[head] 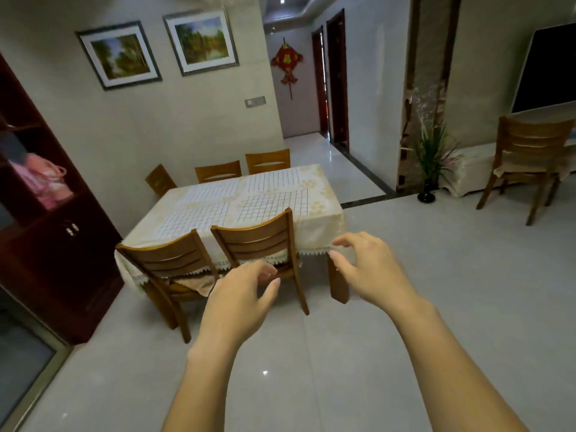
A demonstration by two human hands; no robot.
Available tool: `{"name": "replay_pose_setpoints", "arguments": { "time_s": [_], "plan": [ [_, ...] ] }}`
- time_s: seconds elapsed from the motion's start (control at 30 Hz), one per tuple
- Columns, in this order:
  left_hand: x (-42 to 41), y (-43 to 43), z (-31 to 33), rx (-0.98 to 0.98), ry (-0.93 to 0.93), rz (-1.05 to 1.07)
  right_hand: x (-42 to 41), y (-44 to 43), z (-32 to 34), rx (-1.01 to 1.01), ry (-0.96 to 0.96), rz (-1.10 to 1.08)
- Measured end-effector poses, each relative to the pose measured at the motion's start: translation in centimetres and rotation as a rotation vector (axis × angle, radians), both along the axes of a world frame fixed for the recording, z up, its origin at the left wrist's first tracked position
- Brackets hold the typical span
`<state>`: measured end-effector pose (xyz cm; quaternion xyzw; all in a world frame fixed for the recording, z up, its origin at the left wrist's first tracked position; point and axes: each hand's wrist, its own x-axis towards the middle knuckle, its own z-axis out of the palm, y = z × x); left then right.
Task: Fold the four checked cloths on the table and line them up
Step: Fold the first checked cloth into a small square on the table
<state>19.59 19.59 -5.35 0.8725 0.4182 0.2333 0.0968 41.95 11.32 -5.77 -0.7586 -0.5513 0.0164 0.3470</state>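
One wide-angle view, worn on the person's head at standing height, faces forward and down over the pale glossy tiled floor [436, 307] toward the cream-clothed dining surface [324, 219], which lies some way off in mid-frame. The left hand [240, 294] and right hand [371, 269] enter from the bottom edge, nearest the lens.

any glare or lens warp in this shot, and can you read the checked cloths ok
Head view: wide-angle warp tilts the framed pictures and doorway; a small glint sits on the glossy floor; grids on the checked cloths are readable but soft, the far pair fainter; the left hand and right hand look slightly blurred.
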Motion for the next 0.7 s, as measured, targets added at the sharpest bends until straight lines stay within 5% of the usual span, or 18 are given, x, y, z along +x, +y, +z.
{"name": "replay_pose_setpoints", "arguments": {
  "time_s": [0.4, 0.7],
  "plan": [
    [19.3, 9.5, -0.6, -0.039, -0.018, -0.005, 18.1, 9.2, -0.1, 0.032, 0.192, 0.109],
    [28.6, 20.3, -2.7, -0.07, -0.097, 0.004, 26.7, 19.5, -1.2, -0.003, 0.145, 0.161]
  ]
}}
